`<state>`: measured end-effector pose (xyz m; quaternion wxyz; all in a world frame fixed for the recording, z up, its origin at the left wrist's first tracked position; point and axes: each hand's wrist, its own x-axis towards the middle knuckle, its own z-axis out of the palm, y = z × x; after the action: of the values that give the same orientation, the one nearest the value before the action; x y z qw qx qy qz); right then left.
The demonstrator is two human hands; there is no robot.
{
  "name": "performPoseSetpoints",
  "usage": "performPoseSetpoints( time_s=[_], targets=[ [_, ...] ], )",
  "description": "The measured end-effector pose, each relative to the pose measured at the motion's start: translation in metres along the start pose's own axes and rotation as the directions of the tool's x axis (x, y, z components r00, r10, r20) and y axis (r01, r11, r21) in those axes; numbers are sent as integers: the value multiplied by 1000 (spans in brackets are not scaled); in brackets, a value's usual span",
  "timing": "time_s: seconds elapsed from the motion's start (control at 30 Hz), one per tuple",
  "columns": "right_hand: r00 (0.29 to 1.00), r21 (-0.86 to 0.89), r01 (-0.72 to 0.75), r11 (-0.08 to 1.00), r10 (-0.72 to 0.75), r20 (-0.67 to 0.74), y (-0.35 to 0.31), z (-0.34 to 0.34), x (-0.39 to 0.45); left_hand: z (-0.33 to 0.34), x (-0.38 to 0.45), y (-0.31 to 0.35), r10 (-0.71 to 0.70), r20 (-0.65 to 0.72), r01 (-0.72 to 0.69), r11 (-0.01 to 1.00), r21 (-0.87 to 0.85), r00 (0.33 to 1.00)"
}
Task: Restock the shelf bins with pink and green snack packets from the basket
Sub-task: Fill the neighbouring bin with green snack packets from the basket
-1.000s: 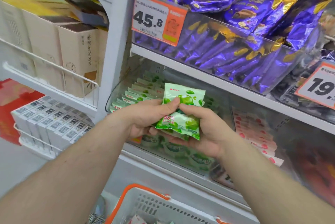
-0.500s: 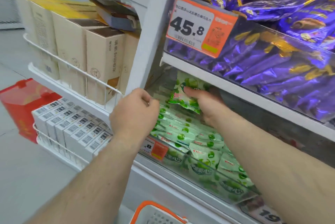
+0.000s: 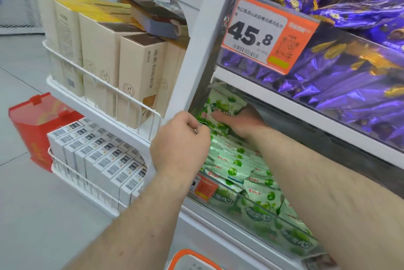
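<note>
My right hand (image 3: 244, 124) reaches deep under the upper shelf and grips a few green snack packets (image 3: 220, 108), thumb across their front, at the back left of the clear shelf bin (image 3: 258, 217). That bin holds several rows of the same green packets (image 3: 238, 167). My left hand (image 3: 181, 145) hovers in front of the bin's left end, fingers curled, with nothing in it. The white basket with an orange rim (image 3: 188, 255) shows only at the bottom edge. No pink packets are in view.
A white upright post (image 3: 203, 40) stands just left of the bin. Above is a bin of purple packets (image 3: 349, 86) with a 45.8 price tag (image 3: 262, 35). Left racks hold beige boxes (image 3: 135, 73) and small white boxes (image 3: 98, 156). A red box (image 3: 32, 121) sits on the floor.
Both hands held the green packets together in front of the shelf. The left hand let go, and the right hand carried them deep into the back of the bin.
</note>
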<state>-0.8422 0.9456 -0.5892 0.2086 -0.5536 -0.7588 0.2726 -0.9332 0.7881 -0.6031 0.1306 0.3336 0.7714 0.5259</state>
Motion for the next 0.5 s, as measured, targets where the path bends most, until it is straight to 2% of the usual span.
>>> performPoseSetpoints(
  time_s=[0.13, 0.27, 0.33, 0.43, 0.5],
  targets=[
    [997, -40, 57, 998, -59, -39, 0, -9, 11, -1, -1, 0, -2, 6, 2, 1000, -3, 1000],
    [995, -86, 104, 991, -104, 6, 3, -10, 18, -2, -1, 1, -8, 11, 9, 1000, -7, 1000],
    [995, -47, 100, 994, -99, 21, 3, -8, 17, -1, -2, 2, -13, 10, 13, 1000, -15, 1000],
    [999, 83, 19, 996, -23, 49, 1, 4, 12, -1, -2, 2, -23, 3, 23, 999, -26, 1000],
    [998, 107, -15, 994, 9, 57, -1, 8, 10, -1, -3, 2, -25, -2, 25, 999, -37, 1000]
  ],
)
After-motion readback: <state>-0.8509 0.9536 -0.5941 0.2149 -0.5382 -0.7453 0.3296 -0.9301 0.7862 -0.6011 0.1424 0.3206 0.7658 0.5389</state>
